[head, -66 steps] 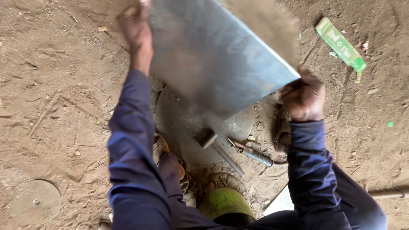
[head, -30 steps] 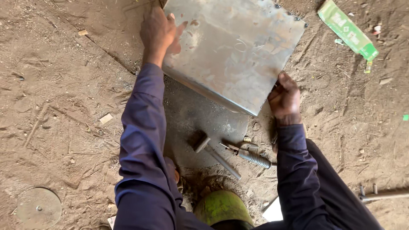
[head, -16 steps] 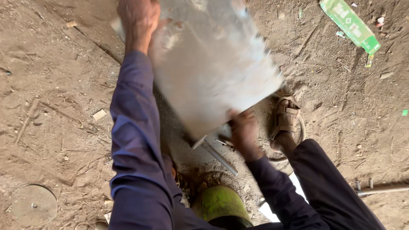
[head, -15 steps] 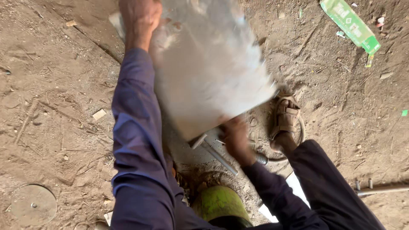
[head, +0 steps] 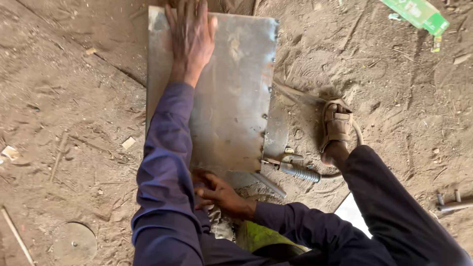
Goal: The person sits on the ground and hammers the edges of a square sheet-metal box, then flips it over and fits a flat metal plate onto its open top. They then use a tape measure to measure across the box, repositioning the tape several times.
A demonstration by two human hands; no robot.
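A: Start at the left. What lies there?

B: A round metal disc [head: 75,243] sits flat in the dirt at the lower left, and a small pale scrap [head: 128,143] lies on the sandy ground [head: 59,88] a little farther in. Both are well apart from the work.

A: And the sheet?

B: The metal sheet [head: 231,103] lies flat on the ground in the middle. It is a grey rectangle whose long axis runs away from the person, from near the knees up toward the top of the view. Its right edge is ragged, with small notches.

A: The hands?

B: The left hand [head: 189,34] is pressed palm down on the far end of the sheet, fingers spread flat, gripping nothing. The right hand [head: 217,189] is at the near edge, fingers curled at that edge; I cannot tell whether they clasp it or only rest against it, since the left sleeve covers part of it.

A: To the right of the sheet?

B: A threaded metal tool [head: 295,171] lies just beside the near right corner, pointing roughly sideways. Beyond it is a foot in a tan sandal [head: 336,125]. At the far upper right a green packet [head: 416,12] lies on the dirt, well apart.
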